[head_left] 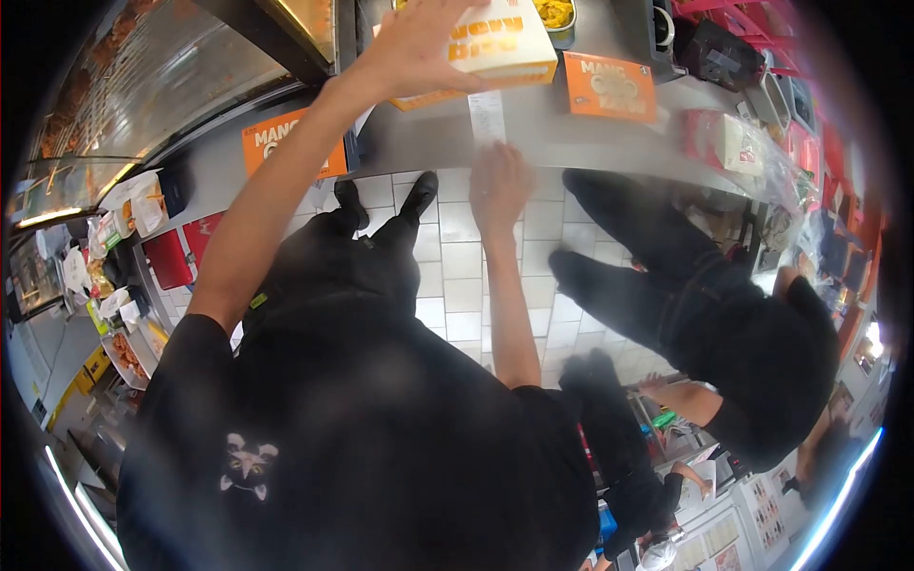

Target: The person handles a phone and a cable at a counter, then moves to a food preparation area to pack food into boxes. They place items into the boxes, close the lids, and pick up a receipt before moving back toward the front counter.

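White-orange cardboard box (503, 48): one, 12 o'clock
Left hand (424, 48): wide grip on box
Right hand (501, 186): blurred, narrow, near one white slip (486, 116)
Orange cards (609, 88): two
Metal counter (405, 143): grey
Floor (463, 262): white-tiled

Head cam, close, fwd/down.

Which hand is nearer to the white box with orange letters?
Left. The left hand is on the box; the right hand, near the receipt, is apart from it.

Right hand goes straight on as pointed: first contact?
The right hand would likely meet the paper slip first, just past its fingers; depth and whether they already touch are unclear.
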### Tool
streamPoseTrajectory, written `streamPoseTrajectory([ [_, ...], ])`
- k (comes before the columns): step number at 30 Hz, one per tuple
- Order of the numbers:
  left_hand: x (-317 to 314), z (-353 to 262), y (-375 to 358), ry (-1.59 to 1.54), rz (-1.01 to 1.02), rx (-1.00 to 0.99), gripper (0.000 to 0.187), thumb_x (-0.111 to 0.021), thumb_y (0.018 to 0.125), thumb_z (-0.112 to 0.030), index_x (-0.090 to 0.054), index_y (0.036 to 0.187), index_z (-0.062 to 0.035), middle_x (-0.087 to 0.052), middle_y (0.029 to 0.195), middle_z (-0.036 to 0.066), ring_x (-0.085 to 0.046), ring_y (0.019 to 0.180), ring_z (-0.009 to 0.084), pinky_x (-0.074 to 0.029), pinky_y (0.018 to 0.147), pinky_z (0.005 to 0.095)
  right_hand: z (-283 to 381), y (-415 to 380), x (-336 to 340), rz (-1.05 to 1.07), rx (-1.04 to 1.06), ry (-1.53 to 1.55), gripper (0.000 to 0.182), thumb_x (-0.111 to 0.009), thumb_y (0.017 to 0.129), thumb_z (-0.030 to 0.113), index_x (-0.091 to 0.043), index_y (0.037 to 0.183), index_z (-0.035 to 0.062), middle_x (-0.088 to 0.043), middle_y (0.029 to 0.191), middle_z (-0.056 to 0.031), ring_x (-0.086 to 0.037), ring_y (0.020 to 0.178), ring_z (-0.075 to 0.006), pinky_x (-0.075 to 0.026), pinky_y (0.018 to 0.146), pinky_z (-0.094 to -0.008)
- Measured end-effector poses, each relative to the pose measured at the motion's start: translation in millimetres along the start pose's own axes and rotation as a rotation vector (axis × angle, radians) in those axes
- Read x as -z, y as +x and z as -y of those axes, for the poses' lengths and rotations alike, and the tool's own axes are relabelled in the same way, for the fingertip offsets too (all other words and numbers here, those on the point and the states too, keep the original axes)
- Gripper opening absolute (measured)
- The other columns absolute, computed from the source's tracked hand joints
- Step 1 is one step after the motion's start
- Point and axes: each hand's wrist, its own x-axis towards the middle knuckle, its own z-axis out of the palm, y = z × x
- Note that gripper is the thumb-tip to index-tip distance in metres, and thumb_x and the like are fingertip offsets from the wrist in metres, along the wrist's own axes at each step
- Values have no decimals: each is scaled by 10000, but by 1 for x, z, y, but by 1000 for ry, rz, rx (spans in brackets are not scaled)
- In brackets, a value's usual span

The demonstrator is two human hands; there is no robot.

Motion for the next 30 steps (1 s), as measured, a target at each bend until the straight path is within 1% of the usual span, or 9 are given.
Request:
streamPoseTrajectory([
  [2, -41, 12, -1, 128, -28, -10, 1005, -833, 597, -559, -434, 1442, -190, -517, 1341, 197, -530, 1197, 351, -395, 979, 517, 2, 2, 1, -13, -12, 1, 296, -678, 879, 199, -654, 1168, 136, -583, 1313, -35, -472, 1300, -235, -293, 1069, -460],
  [8, -158, 18, -17, 295, -71, -99, 1053, -814, 622, -586, -380, 1500, -199, -412, 1435, 210, -426, 1285, 396, -353, 1010, 545, 1, 1, -2, -50, -18, 14, 346, -703, 830, 174, -659, 1172, 139, -598, 1317, -38, -498, 1294, -242, -299, 1077, -453],
  [12, -145, -4, -15, -159, -140, -26, 1168, -739, 584, -762, -351, 1522, -184, -224, 1567, 234, -210, 1425, 489, -252, 1085, 677, -17, 1, -5, -78, 104, -20, 328, -684, 830, 124, -683, 1155, 79, -673, 1198, -141, -610, 1163, -321, -457, 970, -455],
  [17, -19, 9, -107, -302, -220, -441, 511, -714, 845, -437, -609, 1258, -156, -546, 1335, 148, -476, 1284, 366, -367, 1066, 520, 13, 17, 16, -137, 19, 74, 251, -662, 902, 130, -659, 1112, -8, -661, 1156, -189, -609, 1105, -361, -446, 1000, -450],
  [19, 42, 39, -179, -308, -353, -349, 377, -742, 836, -342, -645, 1143, -144, -579, 1265, 121, -514, 1229, 315, -376, 1051, 485, 29, 12, 26, -249, -116, 10, 203, -632, 932, 116, -643, 1072, -30, -646, 1136, -198, -594, 1100, -347, -443, 991, -437],
  [25, 104, 245, -412, -117, -904, 697, 181, -737, 829, -55, -647, 984, -32, -656, 935, 100, -636, 848, 237, -496, 754, 303, 195, 23, 42, -426, -78, 296, 149, -594, 982, 123, -614, 995, -24, -622, 964, -121, -576, 935, -236, -457, 865, -341],
  [26, 110, 280, -444, -54, -985, 825, 207, -752, 831, -137, -653, 986, -41, -654, 997, 107, -620, 945, 279, -484, 820, 369, 230, 21, 35, -294, -45, 351, 132, -608, 961, 102, -616, 988, -27, -625, 950, -123, -583, 923, -237, -464, 852, -348],
  [29, 118, 346, -508, 638, -622, 991, 276, -756, 830, -232, -655, 1014, -53, -640, 1080, 120, -572, 1062, 337, -443, 906, 450, 349, 11, -8, 47, 102, 546, 106, -646, 879, 31, -633, 975, -11, -640, 938, -131, -609, 915, -259, -480, 837, -374],
  [30, 118, 363, -527, 486, -523, 893, 342, -761, 798, -233, -642, 1071, -64, -628, 1078, 137, -496, 1151, 375, -412, 953, 510, 393, 11, -24, 150, 227, 563, 154, -649, 829, -11, -654, 979, 25, -654, 971, -131, -621, 957, -290, -479, 855, -391],
])
